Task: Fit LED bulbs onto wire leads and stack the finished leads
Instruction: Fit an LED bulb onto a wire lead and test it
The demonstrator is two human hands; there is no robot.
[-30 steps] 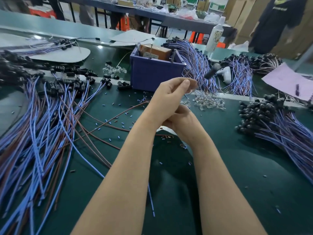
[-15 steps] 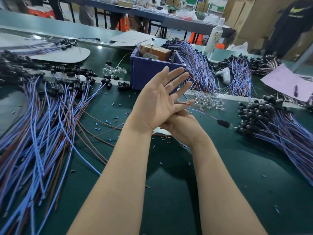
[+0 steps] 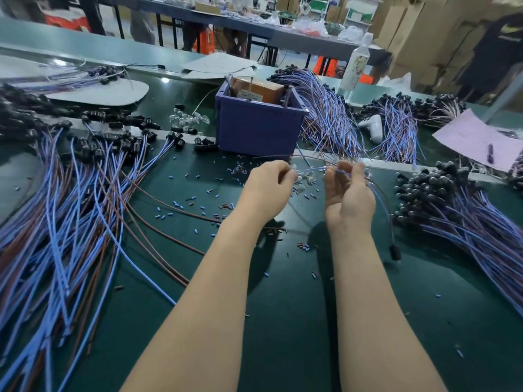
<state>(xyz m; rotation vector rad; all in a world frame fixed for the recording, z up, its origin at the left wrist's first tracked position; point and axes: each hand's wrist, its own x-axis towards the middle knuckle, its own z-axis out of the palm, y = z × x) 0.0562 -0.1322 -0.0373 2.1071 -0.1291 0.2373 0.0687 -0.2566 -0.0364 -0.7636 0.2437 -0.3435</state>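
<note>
Two bare forearms reach in over the near edge of the green counter [image 3: 297, 321], and the hands are apart, a small gap between them at mid-counter. The right hand [image 3: 349, 196] is palm up, its fingers curled round a lead [image 3: 392, 227]. The lead's long axis bends. From the fingertips it arcs toward the right edge, then drops toward the near edge, ending in a black cap [image 3: 394, 252] that points at the person. Its bare ends point left, toward the other hand. The left hand [image 3: 267, 188] is knuckles up, fingertips drawn together at a small heap of clear bulbs [image 3: 307, 178]. Whether it pinches one I cannot tell, since the tips hide it.

Short blue and brown bits [image 3: 181, 206] are strewn left of the hands. Loose wires [image 3: 56, 236] fan along the left edge, cut off by the frame. Finished leads [image 3: 467, 222] lie piled at the right edge, their black caps toward the centre.

Beyond the hands stands a blue bin [image 3: 259, 131] holding a brown box [image 3: 259, 91] (its label is too blurred to read). More bundled leads lie right of the bin. Near the far right corner are a pink paper [image 3: 478, 140] and a white bottle [image 3: 357, 62] with an unreadable print.
</note>
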